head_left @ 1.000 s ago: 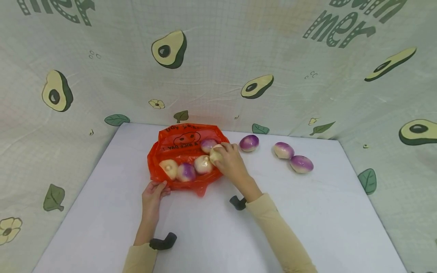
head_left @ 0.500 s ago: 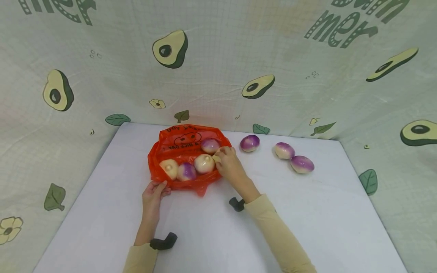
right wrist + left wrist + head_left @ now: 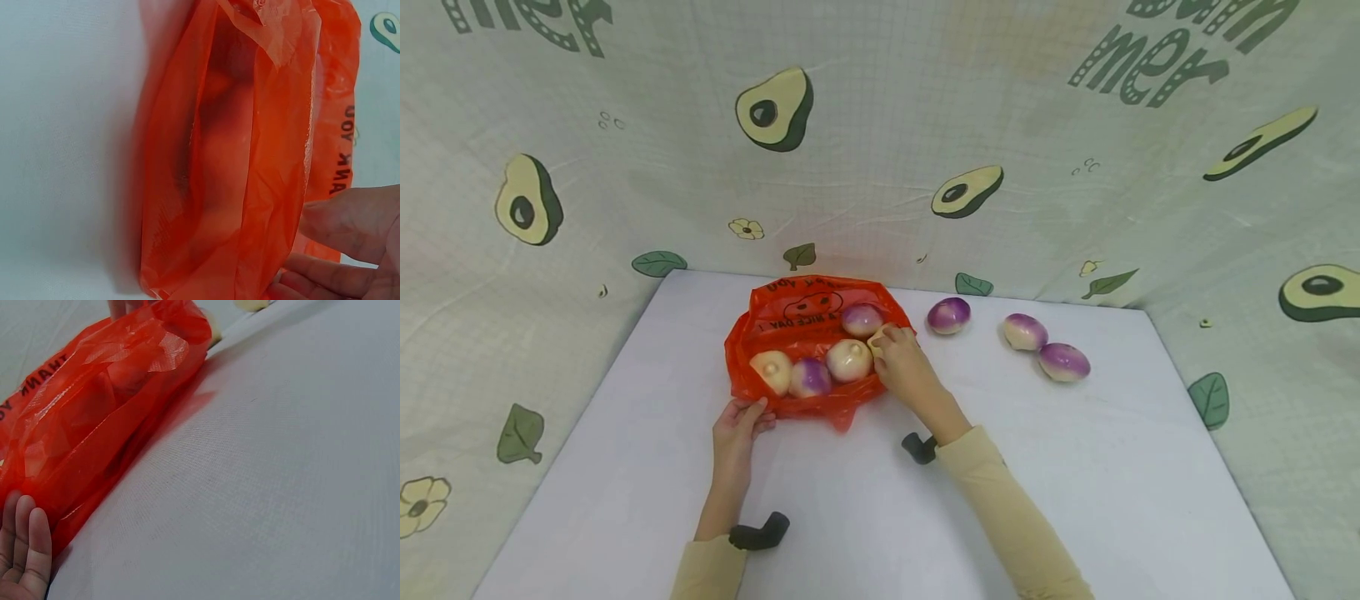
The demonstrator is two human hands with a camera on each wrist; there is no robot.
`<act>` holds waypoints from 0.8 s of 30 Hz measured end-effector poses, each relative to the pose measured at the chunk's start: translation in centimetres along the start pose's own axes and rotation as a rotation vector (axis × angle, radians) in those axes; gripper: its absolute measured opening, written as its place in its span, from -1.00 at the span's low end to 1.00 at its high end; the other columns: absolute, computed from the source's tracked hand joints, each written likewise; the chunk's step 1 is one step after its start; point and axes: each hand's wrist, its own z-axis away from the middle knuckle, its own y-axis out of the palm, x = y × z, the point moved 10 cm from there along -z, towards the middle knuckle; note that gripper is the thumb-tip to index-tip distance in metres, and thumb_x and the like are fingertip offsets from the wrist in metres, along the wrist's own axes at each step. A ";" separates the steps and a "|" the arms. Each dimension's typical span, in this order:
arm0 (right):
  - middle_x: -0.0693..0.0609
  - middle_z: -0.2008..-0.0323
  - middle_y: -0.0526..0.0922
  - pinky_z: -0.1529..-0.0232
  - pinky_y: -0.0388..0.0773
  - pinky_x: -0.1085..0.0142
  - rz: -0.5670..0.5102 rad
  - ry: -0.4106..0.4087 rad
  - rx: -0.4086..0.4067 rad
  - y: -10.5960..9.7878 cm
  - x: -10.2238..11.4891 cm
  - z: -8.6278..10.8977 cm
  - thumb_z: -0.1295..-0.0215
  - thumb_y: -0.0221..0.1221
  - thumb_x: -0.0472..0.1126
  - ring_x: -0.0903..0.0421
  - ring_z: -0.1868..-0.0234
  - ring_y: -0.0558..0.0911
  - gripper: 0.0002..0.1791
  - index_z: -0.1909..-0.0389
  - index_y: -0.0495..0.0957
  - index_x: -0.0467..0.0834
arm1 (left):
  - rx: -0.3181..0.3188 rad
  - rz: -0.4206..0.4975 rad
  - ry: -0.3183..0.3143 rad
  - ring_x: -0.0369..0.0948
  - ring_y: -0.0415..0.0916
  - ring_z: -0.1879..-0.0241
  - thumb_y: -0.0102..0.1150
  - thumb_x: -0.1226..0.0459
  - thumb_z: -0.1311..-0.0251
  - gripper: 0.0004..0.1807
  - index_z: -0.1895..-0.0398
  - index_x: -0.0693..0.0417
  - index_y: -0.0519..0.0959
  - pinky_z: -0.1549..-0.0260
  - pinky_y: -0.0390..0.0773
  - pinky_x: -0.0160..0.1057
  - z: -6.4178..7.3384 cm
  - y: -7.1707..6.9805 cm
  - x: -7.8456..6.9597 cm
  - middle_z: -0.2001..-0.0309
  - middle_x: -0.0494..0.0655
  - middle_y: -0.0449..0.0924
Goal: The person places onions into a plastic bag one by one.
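A red plastic bag [image 3: 790,333] with dark print lies with its mouth open on the table. Inside it sit several purple-and-white turnips [image 3: 850,360]. My right hand [image 3: 904,358] reaches in over the bag's right side and holds a pale turnip [image 3: 877,340], mostly covered by the fingers. At the front left corner, my left hand [image 3: 739,423] pinches the bag's rim. The left wrist view has its fingers [image 3: 39,540] against the red film. From the right wrist, the bag wall [image 3: 219,162] hides the turnip, while thumb and fingers [image 3: 344,219] go in past the rim.
Right of the bag, a purple turnip [image 3: 948,316] lies alone near the back edge. Farther right, two more turnips [image 3: 1026,332] lie close together. The white table [image 3: 865,517] backs onto a hanging cloth [image 3: 880,125] printed with avocados.
My right hand has lowered the pale turnip slightly into the bag's right side. The bag's right rim has spread outward around that hand. My left hand stays at the front corner.
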 end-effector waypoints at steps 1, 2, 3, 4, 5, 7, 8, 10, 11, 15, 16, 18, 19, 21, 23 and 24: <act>-0.21 0.04 0.57 -0.16 0.44 0.11 -0.002 0.000 0.006 0.1 0.0 0.0 -0.11 0.19 -0.34 -0.15 -0.01 0.46 -0.74 0.15 0.59 -0.30 | 0.000 0.000 0.002 -0.34 0.58 0.44 0.16 0.08 -0.20 -0.68 0.18 0.11 0.38 0.21 0.61 -0.43 0.0 0.0 0.0 0.48 -0.29 0.60; -0.21 0.04 0.58 -0.16 0.43 0.11 -0.008 0.001 0.012 0.1 -0.1 -0.1 -0.12 0.19 -0.34 -0.15 -0.01 0.46 -0.74 0.14 0.59 -0.30 | 0.001 0.000 0.004 -0.34 0.58 0.44 0.16 0.09 -0.20 -0.68 0.18 0.11 0.38 0.21 0.61 -0.43 0.0 0.0 0.0 0.48 -0.29 0.60; -0.20 0.04 0.58 -0.16 0.43 0.11 -0.009 -0.001 0.014 0.1 -0.1 -0.1 -0.12 0.19 -0.34 -0.15 0.00 0.47 -0.74 0.14 0.59 -0.30 | 0.002 -0.001 0.004 -0.34 0.58 0.44 0.16 0.09 -0.20 -0.68 0.18 0.11 0.38 0.22 0.61 -0.43 0.0 0.0 0.0 0.48 -0.29 0.60; -0.19 0.05 0.59 -0.16 0.43 0.11 -0.014 -0.001 0.018 0.2 -0.1 -0.1 -0.12 0.19 -0.34 -0.15 0.00 0.47 -0.74 0.14 0.60 -0.30 | 0.003 -0.003 0.003 -0.34 0.58 0.44 0.16 0.08 -0.20 -0.67 0.17 0.11 0.38 0.21 0.61 -0.44 0.0 0.0 0.0 0.48 -0.29 0.60; -0.19 0.05 0.59 -0.16 0.42 0.10 -0.019 -0.003 0.018 0.1 -0.1 -0.1 -0.12 0.18 -0.34 -0.16 0.00 0.47 -0.74 0.14 0.60 -0.31 | 0.004 -0.006 0.002 -0.34 0.58 0.43 0.16 0.08 -0.20 -0.66 0.16 0.11 0.38 0.21 0.61 -0.44 0.0 0.0 0.0 0.47 -0.29 0.60; -0.17 0.06 0.60 -0.16 0.42 0.10 -0.025 -0.006 0.019 0.1 -0.1 -0.1 -0.13 0.18 -0.34 -0.15 0.01 0.47 -0.75 0.14 0.60 -0.30 | 0.007 -0.009 -0.001 -0.34 0.58 0.43 0.16 0.06 -0.19 -0.65 0.15 0.12 0.38 0.21 0.60 -0.44 0.1 0.0 0.0 0.47 -0.29 0.60; -0.16 0.07 0.60 -0.16 0.41 0.09 -0.034 -0.008 0.017 0.0 -0.1 0.0 -0.13 0.18 -0.33 -0.14 0.01 0.47 -0.74 0.14 0.60 -0.31 | 0.008 -0.011 -0.003 -0.34 0.58 0.42 0.17 0.06 -0.18 -0.64 0.15 0.12 0.38 0.21 0.60 -0.45 0.1 0.0 0.0 0.46 -0.29 0.60; -0.16 0.07 0.61 -0.18 0.39 0.06 -0.056 -0.010 0.013 -0.1 0.0 0.1 -0.14 0.16 -0.34 -0.14 0.02 0.47 -0.74 0.14 0.59 -0.31 | 0.008 -0.015 -0.004 -0.34 0.58 0.42 0.17 0.05 -0.18 -0.63 0.14 0.12 0.38 0.21 0.60 -0.45 0.1 0.0 0.0 0.46 -0.29 0.60; -0.16 0.07 0.61 -0.18 0.39 0.06 -0.076 -0.009 0.009 -0.3 0.0 0.1 -0.14 0.15 -0.34 -0.14 0.02 0.47 -0.74 0.13 0.59 -0.32 | 0.009 -0.016 -0.004 -0.34 0.58 0.42 0.17 0.05 -0.18 -0.62 0.14 0.12 0.38 0.21 0.60 -0.45 0.1 0.0 0.0 0.46 -0.29 0.60; -0.13 0.07 0.60 -0.17 0.43 0.10 -0.181 0.018 -0.018 -1.2 -0.1 0.6 -0.18 0.09 -0.35 -0.09 0.01 0.49 -0.75 0.13 0.58 -0.30 | 0.010 -0.012 -0.001 -0.34 0.58 0.42 0.17 0.04 -0.17 -0.62 0.15 0.13 0.38 0.22 0.60 -0.45 0.1 0.0 0.0 0.46 -0.29 0.60; -0.12 0.08 0.60 -0.16 0.44 0.12 -0.208 0.027 -0.029 -1.5 -0.1 0.7 -0.20 0.09 -0.34 -0.07 0.01 0.50 -0.76 0.14 0.58 -0.29 | 0.011 -0.007 0.001 -0.34 0.58 0.42 0.17 0.05 -0.17 -0.62 0.15 0.13 0.38 0.22 0.60 -0.44 0.1 0.0 0.0 0.46 -0.29 0.60; -0.08 0.09 0.61 -0.12 0.48 0.17 -0.258 0.058 -0.044 -2.1 -0.4 1.1 -0.23 0.09 -0.31 -0.02 0.01 0.51 -0.77 0.13 0.59 -0.26 | 0.012 0.006 0.003 -0.34 0.59 0.43 0.18 0.06 -0.18 -0.64 0.16 0.13 0.38 0.22 0.61 -0.44 0.0 0.1 0.0 0.46 -0.29 0.60; -0.07 0.10 0.61 -0.11 0.50 0.19 -0.272 0.071 -0.050 -2.3 -0.6 1.2 -0.24 0.09 -0.30 0.00 0.02 0.52 -0.78 0.13 0.59 -0.24 | 0.012 0.010 0.004 -0.34 0.59 0.43 0.18 0.07 -0.18 -0.65 0.16 0.13 0.38 0.22 0.61 -0.44 0.0 0.1 0.0 0.47 -0.28 0.60; -0.05 0.10 0.62 -0.10 0.51 0.20 -0.295 0.093 -0.062 -2.8 -0.9 1.6 -0.25 0.09 -0.28 0.02 0.02 0.52 -0.78 0.12 0.59 -0.22 | 0.010 0.015 0.007 -0.34 0.59 0.43 0.17 0.09 -0.19 -0.66 0.17 0.12 0.39 0.22 0.61 -0.43 0.0 0.1 0.0 0.47 -0.28 0.60; -0.05 0.09 0.62 -0.12 0.50 0.19 -0.304 0.119 -0.063 -3.3 -1.3 2.0 -0.26 0.09 -0.28 0.03 0.00 0.53 -0.77 0.10 0.59 -0.19 | 0.010 0.012 0.007 -0.34 0.59 0.43 0.17 0.09 -0.19 -0.66 0.16 0.12 0.39 0.21 0.61 -0.43 0.0 0.1 0.0 0.47 -0.28 0.60; -0.05 0.08 0.62 -0.13 0.50 0.18 -0.306 0.128 -0.065 -3.6 -1.5 2.2 -0.26 0.09 -0.28 0.02 -0.01 0.53 -0.77 0.09 0.58 -0.18 | 0.011 0.006 0.006 -0.34 0.59 0.43 0.17 0.08 -0.19 -0.66 0.16 0.12 0.39 0.21 0.61 -0.43 0.0 0.1 0.0 0.46 -0.28 0.60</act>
